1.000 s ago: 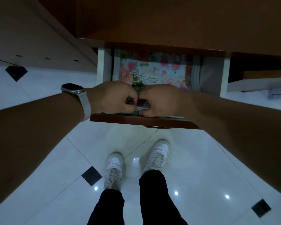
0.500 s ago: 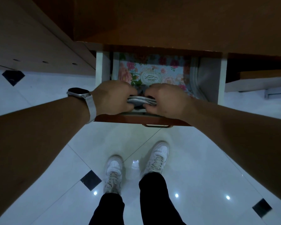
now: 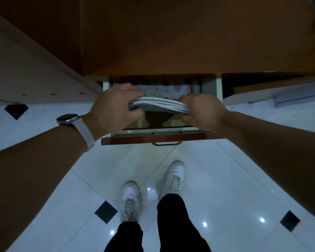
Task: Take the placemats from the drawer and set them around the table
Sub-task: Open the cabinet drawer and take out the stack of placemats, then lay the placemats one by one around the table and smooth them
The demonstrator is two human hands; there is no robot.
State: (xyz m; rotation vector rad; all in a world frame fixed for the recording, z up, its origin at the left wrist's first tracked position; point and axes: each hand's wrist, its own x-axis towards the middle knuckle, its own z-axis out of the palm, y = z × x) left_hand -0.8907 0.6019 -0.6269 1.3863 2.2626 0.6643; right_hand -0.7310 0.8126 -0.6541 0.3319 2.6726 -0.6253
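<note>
My left hand (image 3: 115, 104) and right hand (image 3: 201, 110) are both closed around one stack of placemats (image 3: 159, 104), each pinching an end, the stack bowed up between them above the open drawer (image 3: 153, 139). I count about four pale edges with dotted trim. Just beyond my knuckles lies one floral box (image 3: 164, 89). One watch (image 3: 69, 119) sits on my left wrist.

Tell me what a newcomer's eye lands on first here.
First, the stack of placemats, gripped at its ends by the left hand and right hand above the open drawer at centre. Behind it, a floral box lies in the drawer. Below, white sneakers stand on the glossy tiled floor.
</note>
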